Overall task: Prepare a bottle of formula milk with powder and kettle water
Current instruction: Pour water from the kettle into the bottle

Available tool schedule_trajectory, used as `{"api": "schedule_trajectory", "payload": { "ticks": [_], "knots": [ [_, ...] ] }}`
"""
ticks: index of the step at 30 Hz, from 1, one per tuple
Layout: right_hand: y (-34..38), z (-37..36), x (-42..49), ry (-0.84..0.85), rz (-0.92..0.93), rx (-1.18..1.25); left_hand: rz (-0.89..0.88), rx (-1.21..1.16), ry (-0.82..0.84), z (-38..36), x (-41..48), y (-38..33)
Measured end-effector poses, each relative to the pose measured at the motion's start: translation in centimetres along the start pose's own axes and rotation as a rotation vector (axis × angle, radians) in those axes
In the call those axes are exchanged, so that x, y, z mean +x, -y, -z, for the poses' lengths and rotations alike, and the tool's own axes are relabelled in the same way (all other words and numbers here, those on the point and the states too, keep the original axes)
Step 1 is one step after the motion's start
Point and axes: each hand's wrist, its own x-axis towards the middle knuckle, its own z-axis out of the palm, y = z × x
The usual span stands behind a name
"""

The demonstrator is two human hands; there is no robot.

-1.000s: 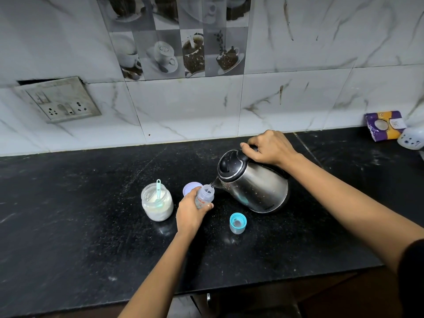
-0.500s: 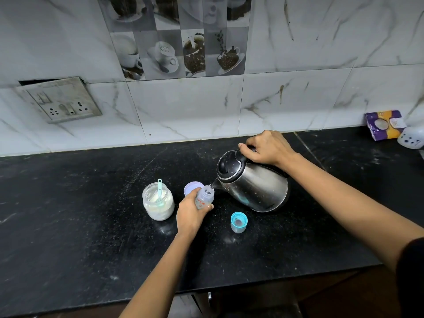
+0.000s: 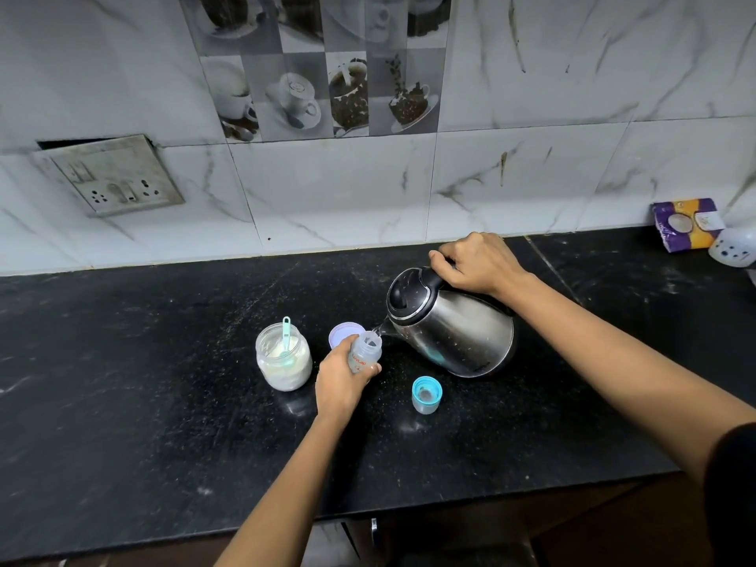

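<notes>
My left hand [image 3: 341, 380] grips a small clear baby bottle [image 3: 365, 352] standing on the black counter [image 3: 122, 382], its mouth uncovered. My right hand [image 3: 476, 263] holds the black handle of a steel kettle [image 3: 448, 325], tilted left so its spout sits right over the bottle's mouth. A clear jar of white powder [image 3: 283, 358] with a teal scoop [image 3: 286, 333] standing in it is just left of the bottle. The bottle's blue cap [image 3: 426, 394] rests on the counter to the right. A lilac lid [image 3: 343, 334] lies behind the bottle.
The tiled wall runs along the counter's back, with a socket plate [image 3: 110, 180] at left. A purple and yellow packet [image 3: 687, 223] and a white rounded object [image 3: 734, 247] sit at the far right. The counter's front edge is near my elbows.
The kettle has tipped slightly further toward the bottle; both hands keep their grips and places.
</notes>
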Motion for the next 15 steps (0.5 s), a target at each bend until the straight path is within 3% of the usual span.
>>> {"api": "schedule_trajectory", "payload": {
  "ticks": [15],
  "knots": [
    [0.73, 0.1, -0.03, -0.007, 0.019, -0.033, -0.007, -0.004, 0.005, 0.15, 0.0, 0.15]
  ]
}}
